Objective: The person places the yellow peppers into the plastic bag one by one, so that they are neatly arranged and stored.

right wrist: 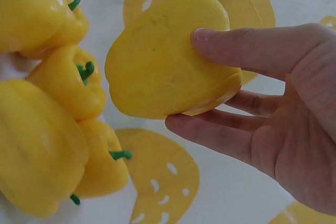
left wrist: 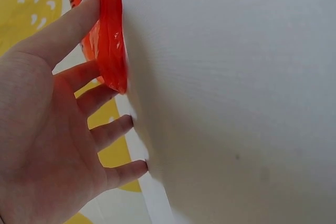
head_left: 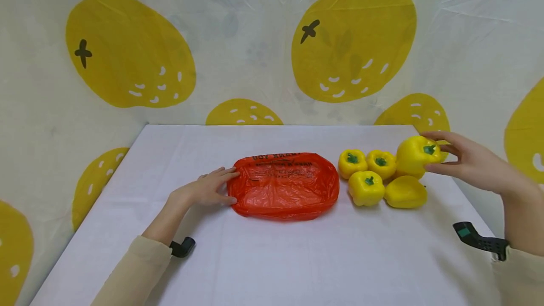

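Observation:
A red plastic bag (head_left: 284, 188) with dark print lies in the middle of the table. My left hand (head_left: 208, 187) touches its left edge with spread, fairly straight fingers; in the left wrist view, the thumb lies against the red plastic (left wrist: 111, 40) and two fingers reach behind it. My right hand (head_left: 478, 162) holds a yellow bell pepper (head_left: 414, 155) up beside the other peppers. In the right wrist view, the thumb is on one side of this pepper (right wrist: 163, 59) and the fingers on the other. Several more yellow bell peppers (head_left: 366, 189) are grouped right of the bag.
One yellow pepper (head_left: 405, 192) lies on its side at the front of the group. A white cloth covers the table (head_left: 272, 263). Behind it hangs a pale curtain (head_left: 246, 37) with large yellow fruit prints. Black camera mounts (head_left: 478, 240) sit on both wrists.

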### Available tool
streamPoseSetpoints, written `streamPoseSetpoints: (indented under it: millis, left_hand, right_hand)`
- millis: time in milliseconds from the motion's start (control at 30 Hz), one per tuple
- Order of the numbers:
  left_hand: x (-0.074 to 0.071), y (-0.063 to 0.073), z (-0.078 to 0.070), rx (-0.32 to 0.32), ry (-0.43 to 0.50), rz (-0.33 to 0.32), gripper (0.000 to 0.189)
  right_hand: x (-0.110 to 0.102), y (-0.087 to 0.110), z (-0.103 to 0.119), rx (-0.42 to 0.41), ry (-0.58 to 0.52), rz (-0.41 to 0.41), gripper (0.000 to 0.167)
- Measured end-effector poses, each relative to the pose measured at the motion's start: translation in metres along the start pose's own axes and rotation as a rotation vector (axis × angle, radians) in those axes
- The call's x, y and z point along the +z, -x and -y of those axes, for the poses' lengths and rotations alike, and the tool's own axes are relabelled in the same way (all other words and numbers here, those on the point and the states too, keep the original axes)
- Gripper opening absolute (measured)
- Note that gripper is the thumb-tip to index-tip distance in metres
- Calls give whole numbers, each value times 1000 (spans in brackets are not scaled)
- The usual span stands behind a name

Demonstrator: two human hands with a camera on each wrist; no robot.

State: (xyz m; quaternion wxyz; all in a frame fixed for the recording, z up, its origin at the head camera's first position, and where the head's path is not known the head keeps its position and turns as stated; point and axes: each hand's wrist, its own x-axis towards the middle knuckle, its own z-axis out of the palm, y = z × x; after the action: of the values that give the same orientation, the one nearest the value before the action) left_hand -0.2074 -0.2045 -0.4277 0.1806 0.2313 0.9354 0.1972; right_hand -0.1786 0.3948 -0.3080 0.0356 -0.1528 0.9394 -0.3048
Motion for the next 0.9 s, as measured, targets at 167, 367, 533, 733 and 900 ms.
streamPoseSetpoints:
  millis: [167,367,533,733,900]
  left_hand:
    - [0,2,-1,-9,1,9,86]
    - [-1,1,-2,-9,-5,12,86]
    - [-2,1,-3,-11,-5,20,87]
    - [-2,1,-4,-10,-11,22,89]
    - [-1,2,-4,-17,-12,19,89]
  right_hand:
    - [3,-9,13,-17,8,-1,73]
    - [8,-21,24,-72,-40,-5,72]
    - [17,-34,35,-125,-70,-3,68]
    - [27,-49,47,-164,-43,5,65]
    - [35,-60,59,-164,-20,29,67]
